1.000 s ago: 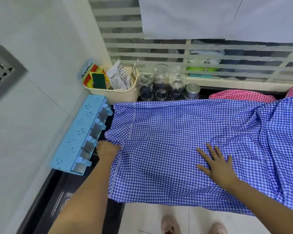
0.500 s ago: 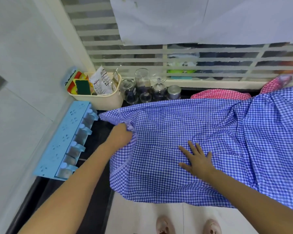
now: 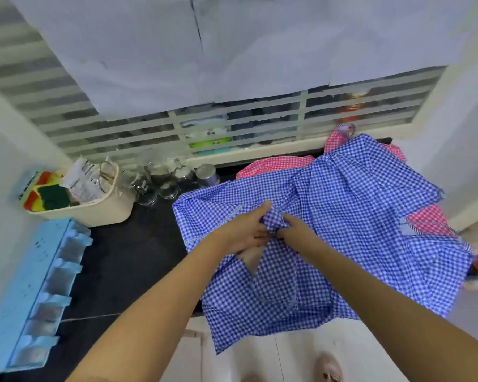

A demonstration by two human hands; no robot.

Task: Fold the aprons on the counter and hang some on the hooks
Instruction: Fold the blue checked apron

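A blue checked apron [image 3: 351,205] lies bunched on the black counter [image 3: 138,244], its lower part hanging over the front edge. Both hands meet at its middle. My left hand [image 3: 240,232] grips a gathered fold of the blue cloth, and my right hand [image 3: 293,227] pinches the same fold from the right. A pink checked apron [image 3: 276,164] lies under and behind the blue one, with more pink cloth [image 3: 428,221] showing at the right. A light blue hook rack [image 3: 31,293] with several hooks is fixed to the left wall.
A cream basket [image 3: 100,208] with sponges and packets stands at the back left. Glass jars and a metal tin [image 3: 207,175] line the window sill side. A barred window runs along the back. My shoes [image 3: 329,368] show on the floor below.
My left hand carried the apron's left edge rightward over the cloth. My right hand lifted from lying flat and now pinches the same fold. The apron is now bunched toward the right.
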